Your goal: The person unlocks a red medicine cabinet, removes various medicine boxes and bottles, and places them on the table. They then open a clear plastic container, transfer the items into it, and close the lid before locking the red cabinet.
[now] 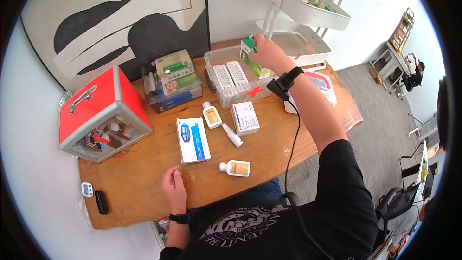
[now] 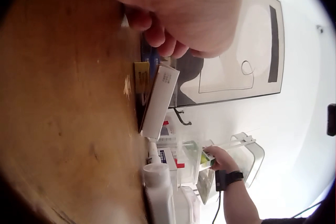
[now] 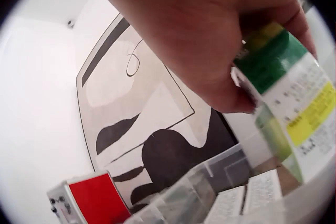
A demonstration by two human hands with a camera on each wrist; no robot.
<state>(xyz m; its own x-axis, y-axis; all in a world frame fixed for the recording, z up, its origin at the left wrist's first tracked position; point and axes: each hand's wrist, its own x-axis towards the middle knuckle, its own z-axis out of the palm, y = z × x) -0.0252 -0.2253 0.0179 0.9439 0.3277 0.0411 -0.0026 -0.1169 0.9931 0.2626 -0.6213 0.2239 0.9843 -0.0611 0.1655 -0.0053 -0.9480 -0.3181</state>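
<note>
My right hand grips a green and white medicine box by its upper end, thumb on one side and fingers on the other. The box is upright at the right side of a clear plastic bin with a red cross. Two white boxes stand side by side inside that bin. At the table's front my left hand rests with loosely curled fingers and holds nothing. Just beyond it lies a white and blue medicine box. A white bottle lies on its side to the right of this hand.
Another white bottle, a small spray bottle and a white carton are mid-table. A red case and a filled clear container stand left. A white shelf cart rises behind the right arm; a cable hangs from that wrist.
</note>
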